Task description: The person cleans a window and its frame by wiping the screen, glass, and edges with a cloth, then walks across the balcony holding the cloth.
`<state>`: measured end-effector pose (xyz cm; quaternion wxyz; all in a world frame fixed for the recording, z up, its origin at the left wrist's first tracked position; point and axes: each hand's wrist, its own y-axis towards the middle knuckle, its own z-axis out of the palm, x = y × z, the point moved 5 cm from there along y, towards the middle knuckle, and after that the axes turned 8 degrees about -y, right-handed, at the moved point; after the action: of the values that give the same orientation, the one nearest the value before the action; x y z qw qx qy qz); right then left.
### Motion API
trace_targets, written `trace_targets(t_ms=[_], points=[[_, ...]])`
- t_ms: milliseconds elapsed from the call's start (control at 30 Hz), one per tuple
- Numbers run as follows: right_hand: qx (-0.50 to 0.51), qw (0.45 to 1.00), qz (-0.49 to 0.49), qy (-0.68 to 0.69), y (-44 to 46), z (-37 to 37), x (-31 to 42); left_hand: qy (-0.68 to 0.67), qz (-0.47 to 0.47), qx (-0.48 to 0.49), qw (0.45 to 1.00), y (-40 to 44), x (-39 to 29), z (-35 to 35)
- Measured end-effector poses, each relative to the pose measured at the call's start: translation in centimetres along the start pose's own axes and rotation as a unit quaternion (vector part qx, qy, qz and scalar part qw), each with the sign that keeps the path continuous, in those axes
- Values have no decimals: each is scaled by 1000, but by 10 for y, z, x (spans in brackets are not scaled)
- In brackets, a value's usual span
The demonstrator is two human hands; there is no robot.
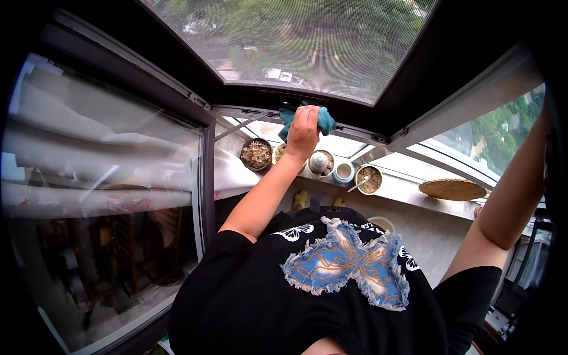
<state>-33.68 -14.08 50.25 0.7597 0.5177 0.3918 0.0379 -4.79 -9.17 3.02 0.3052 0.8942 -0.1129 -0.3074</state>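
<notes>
Gripping hand: the left hand (303,131) held the cloth (326,121), fingers pressed together and curled over it.
Cloth: teal, crumpled, on the dark window frame (254,94) below the mesh screen (307,47).
Lie: its long axis ran left to right, ends showing either side of the hand.
Neighbours: a metal stay (241,126) slanted just left; a potted cactus (321,163) stood beyond the wrist.

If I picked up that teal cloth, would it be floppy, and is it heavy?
The teal cloth would probably flop, since it bunches in soft folds around the left hand. It's likely light, being small enough to bunch under one hand, though I can't tell if it's wet.
</notes>
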Motion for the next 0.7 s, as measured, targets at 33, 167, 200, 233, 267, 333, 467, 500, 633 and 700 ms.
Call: trace_targets(t_ms=[33, 167, 200, 233, 267, 333, 467, 500, 633, 700], points=[[1, 1000, -1, -4, 1, 0, 2, -4, 2, 1, 1000, 0, -2, -1], [10, 1000, 0, -13, 2, -2, 9, 30, -56, -92, 994, -1, 15, -35], [15, 1000, -1, -17, 1, -2, 11, 49, -95, -111, 988, -1, 25, -47], [21, 1000, -1, -20, 0, -2, 11, 86, -126, -131, 979, -4, 38, -56], [26, 999, 0, -21, -1, -1, 12, 104, -147, -133, 975, -5, 52, -60], [31, 999, 1, -26, -2, -1, 13, 121, -167, -135, 969, -9, 68, -59], [38, 999, -1, -33, -3, -2, 16, 107, -163, -107, 975, -8, 67, -45], [37, 999, -3, -38, -3, -3, 17, 98, -170, -105, 975, -8, 61, -41], [38, 998, -1, -40, -7, -2, 13, 88, -151, -126, 977, -7, 44, -22], [38, 998, -3, -44, -4, -5, 17, 82, -148, -136, 976, -7, 42, -26]])
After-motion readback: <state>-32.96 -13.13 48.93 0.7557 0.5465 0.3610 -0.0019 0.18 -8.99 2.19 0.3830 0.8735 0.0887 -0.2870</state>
